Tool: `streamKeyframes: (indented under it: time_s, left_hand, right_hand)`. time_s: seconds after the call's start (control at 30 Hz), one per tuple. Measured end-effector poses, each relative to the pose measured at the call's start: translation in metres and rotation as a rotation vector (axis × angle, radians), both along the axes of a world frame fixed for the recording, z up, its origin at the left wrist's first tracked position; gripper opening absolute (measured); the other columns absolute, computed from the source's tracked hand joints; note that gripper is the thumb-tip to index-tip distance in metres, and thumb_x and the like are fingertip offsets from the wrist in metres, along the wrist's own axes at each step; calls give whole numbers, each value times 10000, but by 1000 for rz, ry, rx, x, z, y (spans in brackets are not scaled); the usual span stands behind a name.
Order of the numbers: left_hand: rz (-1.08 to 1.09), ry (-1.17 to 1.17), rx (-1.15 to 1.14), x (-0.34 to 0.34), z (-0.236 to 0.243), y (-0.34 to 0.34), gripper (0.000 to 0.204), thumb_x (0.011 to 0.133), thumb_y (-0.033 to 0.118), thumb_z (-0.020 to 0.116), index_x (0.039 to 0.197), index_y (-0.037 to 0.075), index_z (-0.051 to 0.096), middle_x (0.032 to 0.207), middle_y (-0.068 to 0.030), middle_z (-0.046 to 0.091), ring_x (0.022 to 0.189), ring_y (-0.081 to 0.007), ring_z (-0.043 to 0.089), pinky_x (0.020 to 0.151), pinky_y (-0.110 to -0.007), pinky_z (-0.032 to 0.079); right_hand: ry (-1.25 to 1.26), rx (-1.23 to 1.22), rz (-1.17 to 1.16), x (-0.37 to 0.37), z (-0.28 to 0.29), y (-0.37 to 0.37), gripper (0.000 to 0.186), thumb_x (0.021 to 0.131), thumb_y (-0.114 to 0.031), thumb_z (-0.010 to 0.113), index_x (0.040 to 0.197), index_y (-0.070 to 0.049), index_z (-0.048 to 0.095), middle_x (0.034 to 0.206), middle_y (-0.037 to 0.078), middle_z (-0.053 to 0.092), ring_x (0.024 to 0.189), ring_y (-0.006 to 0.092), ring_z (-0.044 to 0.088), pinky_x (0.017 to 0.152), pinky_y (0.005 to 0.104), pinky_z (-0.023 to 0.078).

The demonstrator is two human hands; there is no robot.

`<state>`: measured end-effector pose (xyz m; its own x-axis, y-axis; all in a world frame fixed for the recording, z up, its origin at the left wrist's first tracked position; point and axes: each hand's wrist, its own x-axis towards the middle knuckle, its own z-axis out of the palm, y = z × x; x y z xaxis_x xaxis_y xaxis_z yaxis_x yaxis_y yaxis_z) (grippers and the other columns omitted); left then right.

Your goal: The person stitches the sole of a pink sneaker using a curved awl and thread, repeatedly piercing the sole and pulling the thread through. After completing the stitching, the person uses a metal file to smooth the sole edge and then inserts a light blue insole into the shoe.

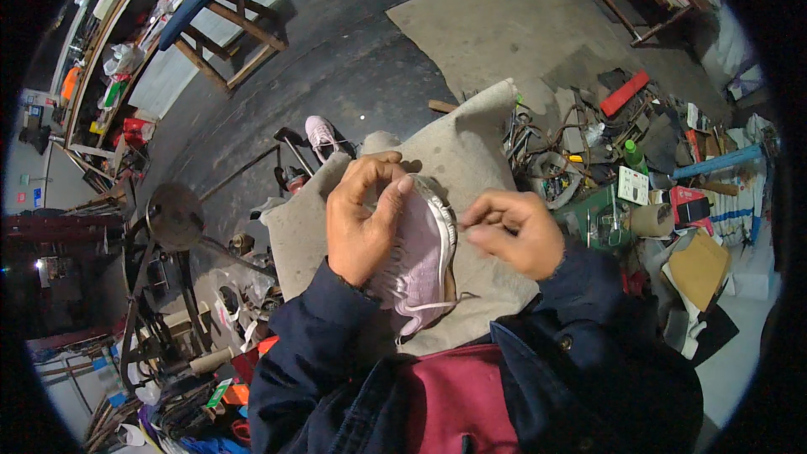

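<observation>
A pale pink sneaker with white laces and a white sole edge rests on the grey cloth over my lap. My left hand is closed on one end of the sneaker, thumb and fingers around it. Just to the right of the sole edge, my right hand has its fingertips pinched together. Whatever is between those fingertips is too small to make out. A matching pink sneaker stands on the floor beyond the cloth.
On the right lies a heap of tools and scraps, with a red bar, a green bottle and a tape roll. A metal stand with a round plate is at left. Farther off is a blue-topped wooden stool.
</observation>
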<state>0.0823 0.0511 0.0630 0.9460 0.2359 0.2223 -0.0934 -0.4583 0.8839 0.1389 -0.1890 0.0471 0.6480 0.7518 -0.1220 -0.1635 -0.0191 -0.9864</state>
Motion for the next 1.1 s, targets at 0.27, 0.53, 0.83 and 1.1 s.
streamKeyframes:
  time_s: [0.27,0.53,0.83,1.1]
  left_hand:
    - [18,179,-313,5,-8,-3,140,987,125,699,990,-14,690,921,-4,691,867,-79,581,817,-248,476]
    - [48,238,-477,7,-13,4,133,1016,144,681,982,16,689,870,59,623,809,-36,506,752,-210,419]
    - [-156,59,75,5,-14,-4,274,925,135,695,1153,3,620,1167,-177,604,1124,-339,596,996,-380,467]
    - [-118,65,93,5,-26,-8,299,876,125,709,1113,-9,587,1106,-194,533,1051,-371,562,956,-403,466]
  right_hand:
    - [-375,-97,-323,10,-6,19,230,956,-261,730,1004,-36,715,687,33,619,602,76,550,556,292,454]
    - [-581,-203,-316,2,-14,11,194,897,-151,745,887,25,665,755,197,641,609,305,635,578,387,470]
    - [9,278,-174,7,-8,30,130,1007,-155,614,957,-36,633,1023,63,718,730,85,531,655,256,423]
    - [101,87,-191,-13,-22,38,227,1074,-243,555,961,-47,534,849,53,603,613,58,422,577,222,371]
